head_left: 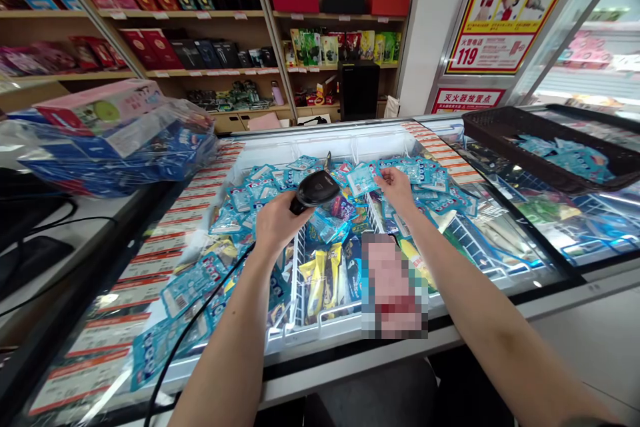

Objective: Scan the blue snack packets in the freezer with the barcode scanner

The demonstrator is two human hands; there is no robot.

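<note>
Turquoise printed packet in the pinch of the right hand, left hand tight around black scanner.

Gripping the scanner in the left hand, wrapped round its handle. Holding the bare left forearm aslant, below the scanner and to its left. Reaching with the bare right forearm from below and right of the scanner. Pinching with the right hand, fingers bent, right of the scanner and apart.
</note>
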